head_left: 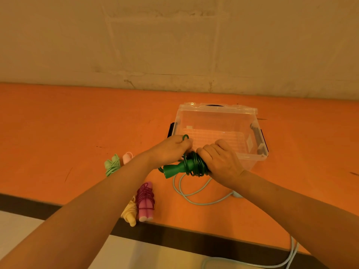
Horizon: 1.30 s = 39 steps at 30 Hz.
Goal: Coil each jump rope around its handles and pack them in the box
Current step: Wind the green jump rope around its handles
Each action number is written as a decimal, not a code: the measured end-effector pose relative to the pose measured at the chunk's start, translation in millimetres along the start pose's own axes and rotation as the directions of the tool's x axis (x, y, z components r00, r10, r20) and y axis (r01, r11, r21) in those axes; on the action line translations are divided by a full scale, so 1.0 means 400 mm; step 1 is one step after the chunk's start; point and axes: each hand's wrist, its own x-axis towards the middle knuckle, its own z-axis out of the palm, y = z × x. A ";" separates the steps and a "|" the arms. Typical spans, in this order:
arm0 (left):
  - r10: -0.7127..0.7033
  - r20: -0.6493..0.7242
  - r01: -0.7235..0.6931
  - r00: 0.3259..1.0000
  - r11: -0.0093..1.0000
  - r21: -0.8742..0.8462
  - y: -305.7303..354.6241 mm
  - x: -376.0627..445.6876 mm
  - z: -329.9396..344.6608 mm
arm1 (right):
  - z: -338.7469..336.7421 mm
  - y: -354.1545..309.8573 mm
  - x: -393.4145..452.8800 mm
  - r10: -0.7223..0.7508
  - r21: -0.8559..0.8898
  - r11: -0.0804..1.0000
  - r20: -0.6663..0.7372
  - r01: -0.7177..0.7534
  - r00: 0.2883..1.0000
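— How far along are we?

— My hands, left hand and right hand, grip the dark green rope before the empty box. Pink bundle and others lie coiled on the table; pale blue rope loose.

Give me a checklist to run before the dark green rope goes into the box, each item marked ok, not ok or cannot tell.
1. Dark green rope coiled round its handles: ok, coils sit tight.
2. Loose end secured: not ok, left hand pinches a free loop.
3. Right hand grips the bundle: ok.
4. Clear box open and empty: ok.
5. Pale blue rope coiled: not ok, it lies loose, trailing off the table.
6. Pink rope bundle wound: ok.
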 end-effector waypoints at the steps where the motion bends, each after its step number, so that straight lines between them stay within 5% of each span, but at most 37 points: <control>1: 0.002 0.021 -0.002 1.000 1.000 -0.001 0.000 0.002 -0.001 | 0.000 -0.001 0.000 0.000 0.002 1.000 0.002 0.000 1.000; 8: -0.001 0.050 -0.001 0.999 0.999 0.046 0.008 0.008 -0.005 | 0.003 -0.001 0.002 -0.014 -0.022 1.000 0.018 0.014 1.000; 11: 0.020 -0.017 -0.017 1.000 0.982 0.186 -0.004 0.006 0.015 | 0.006 0.003 -0.012 -0.036 -0.063 0.997 0.024 0.037 0.999; 25: 0.105 -0.209 -0.039 0.972 0.953 0.299 -0.020 -0.008 0.065 | 0.009 -0.004 -0.003 -0.017 -0.092 0.996 0.016 0.018 1.000; 31: 0.203 -0.264 -0.066 0.943 0.891 0.450 -0.028 -0.016 0.038 | -0.008 -0.013 0.026 0.071 0.086 0.992 0.235 -0.093 0.970; 39: 0.398 -0.210 -0.153 0.893 0.708 0.690 0.004 -0.033 0.027 | -0.014 -0.025 0.080 0.163 0.066 0.980 0.257 -0.185 0.953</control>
